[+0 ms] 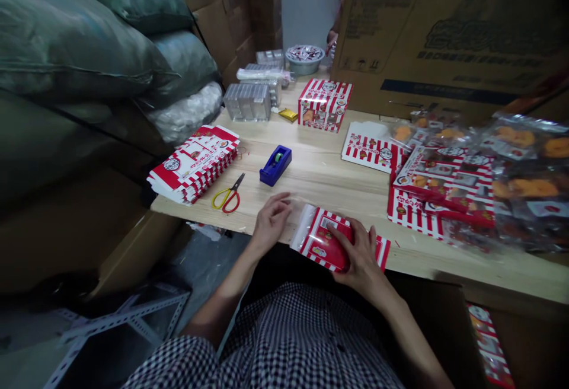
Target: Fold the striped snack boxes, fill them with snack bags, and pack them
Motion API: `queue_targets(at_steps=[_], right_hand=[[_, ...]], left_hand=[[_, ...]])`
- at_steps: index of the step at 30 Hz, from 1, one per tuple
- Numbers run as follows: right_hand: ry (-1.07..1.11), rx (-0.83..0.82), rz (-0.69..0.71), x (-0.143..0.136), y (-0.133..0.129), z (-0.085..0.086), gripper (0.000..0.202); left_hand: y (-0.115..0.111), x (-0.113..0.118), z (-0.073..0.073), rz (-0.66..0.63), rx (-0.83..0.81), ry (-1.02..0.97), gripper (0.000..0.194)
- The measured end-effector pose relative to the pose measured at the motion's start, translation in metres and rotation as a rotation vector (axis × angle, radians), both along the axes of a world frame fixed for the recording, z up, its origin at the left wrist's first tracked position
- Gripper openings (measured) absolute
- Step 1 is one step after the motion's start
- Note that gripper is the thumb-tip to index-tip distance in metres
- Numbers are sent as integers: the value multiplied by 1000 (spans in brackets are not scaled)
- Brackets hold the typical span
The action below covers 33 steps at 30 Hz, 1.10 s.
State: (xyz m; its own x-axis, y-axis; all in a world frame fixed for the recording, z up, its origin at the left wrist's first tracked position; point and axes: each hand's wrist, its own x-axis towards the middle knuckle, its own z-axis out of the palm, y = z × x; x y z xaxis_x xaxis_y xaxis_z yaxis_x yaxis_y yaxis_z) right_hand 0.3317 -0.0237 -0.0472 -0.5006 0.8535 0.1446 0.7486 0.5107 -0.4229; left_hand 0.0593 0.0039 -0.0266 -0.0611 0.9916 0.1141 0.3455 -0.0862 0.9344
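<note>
From the camera on my head I count one pair of scissors with yellow and red handles, one blue tape dispenser, one made-up red-and-white striped box standing further back, and one stack of flat striped cartons at the left edge of the wooden table. A single small yellow packet lies beside the standing box. More flat striped cartons and a heap of filled clear packets crowd the right side; I cannot count those, they overlap too much.

The striped packet in a clear bag lies at the near edge of the table, right in front of me. My right hand rests on top of it, fingers spread and curled lightly over its right half, pressing rather than pinching. My left hand sits just left of the bag, fingers loosely bent, tips touching the clear open end of the bag.

Behind, grey trays and a bowl of small wrapped things are too dim to make out. Large cardboard boxes are cut off at the top, and the lower right corner of the packet is hidden under my right hand.
</note>
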Motion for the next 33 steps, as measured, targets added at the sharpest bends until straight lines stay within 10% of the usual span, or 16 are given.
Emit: queue_targets(at_steps=[11,21,29,33], right_hand=[[7,-38,-19,1,3,6,91],[18,-45,-20,4,-5,6,90],[-19,-53,-89,24,-6,-16,91],[-5,-22,-209,16,-6,-26,90]], left_hand=[[-7,16,-4,-223,74,233,22],[-1,28,-34,-224,-79,-114,12],[17,-34,-37,157,-311,-532,25],[-4,-14,-47,388,-235,-834,43]])
